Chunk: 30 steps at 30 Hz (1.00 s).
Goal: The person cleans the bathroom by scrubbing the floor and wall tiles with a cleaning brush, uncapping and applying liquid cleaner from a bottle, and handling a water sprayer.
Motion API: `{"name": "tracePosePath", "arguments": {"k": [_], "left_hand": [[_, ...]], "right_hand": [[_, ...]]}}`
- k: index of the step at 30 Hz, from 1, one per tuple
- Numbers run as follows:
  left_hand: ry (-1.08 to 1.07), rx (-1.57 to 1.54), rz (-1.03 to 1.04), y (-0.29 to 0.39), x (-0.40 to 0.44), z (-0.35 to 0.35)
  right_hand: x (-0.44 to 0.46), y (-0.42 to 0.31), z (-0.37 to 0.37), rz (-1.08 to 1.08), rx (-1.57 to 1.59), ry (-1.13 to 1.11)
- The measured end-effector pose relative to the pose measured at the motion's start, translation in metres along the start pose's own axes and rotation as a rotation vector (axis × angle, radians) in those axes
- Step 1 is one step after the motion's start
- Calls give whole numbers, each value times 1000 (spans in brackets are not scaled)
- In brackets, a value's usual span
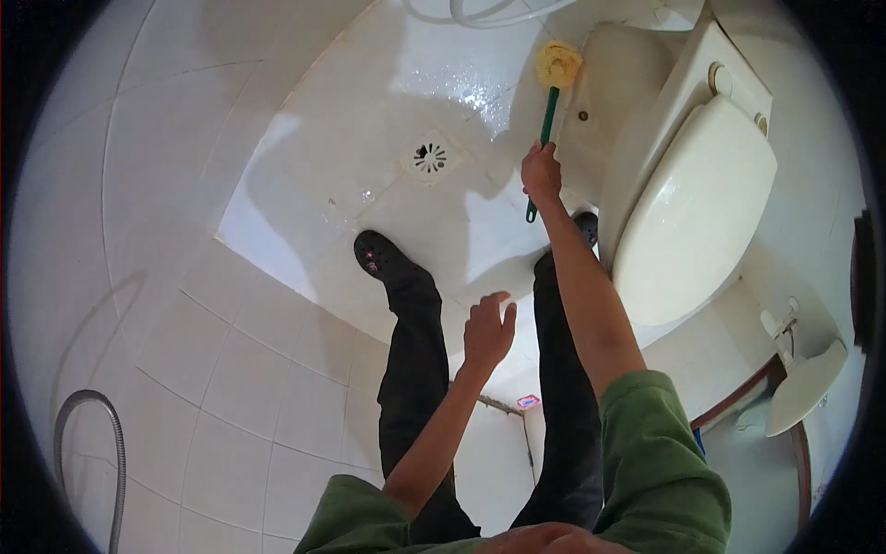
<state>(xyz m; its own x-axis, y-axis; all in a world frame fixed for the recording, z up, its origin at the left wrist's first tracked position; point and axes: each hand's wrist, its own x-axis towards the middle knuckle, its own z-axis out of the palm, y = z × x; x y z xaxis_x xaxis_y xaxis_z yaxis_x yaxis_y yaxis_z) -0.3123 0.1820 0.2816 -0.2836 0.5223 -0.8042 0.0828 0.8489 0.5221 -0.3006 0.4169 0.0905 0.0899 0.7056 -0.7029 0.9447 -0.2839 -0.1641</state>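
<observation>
A toilet brush [551, 103] with a green handle and a round yellowish head is in my right hand [542, 172], whose fingers wrap round the handle. The brush head lies against the floor beside the base of the white toilet [637, 69]. The end of the handle sticks out below my fist. My left hand [489, 330] hangs in the air between my legs, fingers apart, holding nothing. The toilet lid [701, 208] is down.
A floor drain [430, 158] is set in the wet tiled floor [369, 120]. A white hose [508, 17] curls at the top edge. At lower left hangs a metal shower hose [118, 452]. A small washbasin [806, 390] stands at right. My dark shoe [374, 253] rests near the drain.
</observation>
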Motion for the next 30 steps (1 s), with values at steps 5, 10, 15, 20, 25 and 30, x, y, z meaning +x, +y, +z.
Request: {"name": "tracePosePath", "arguments": {"k": [5,10,15,20,25,30], "left_hand": [[9,-25,37,5,1,2],[18,-27,19,3,7,3],[11,-28,37,5,-1,11],[15,-43,86,9,-1,12],[61,-26,57,9,2,9],[-25,48,89,12,-4,13]], "right_hand": [[-104,173,55,-110,-297,-52],[-72,161,53,-142,-253,-54],[-24,50,24,-12,-107,-7],[-167,172,35,42,-395,-408],[-42,42,41,-158,-211,-61],[-40,-54,65,-534,-437,-164]]}}
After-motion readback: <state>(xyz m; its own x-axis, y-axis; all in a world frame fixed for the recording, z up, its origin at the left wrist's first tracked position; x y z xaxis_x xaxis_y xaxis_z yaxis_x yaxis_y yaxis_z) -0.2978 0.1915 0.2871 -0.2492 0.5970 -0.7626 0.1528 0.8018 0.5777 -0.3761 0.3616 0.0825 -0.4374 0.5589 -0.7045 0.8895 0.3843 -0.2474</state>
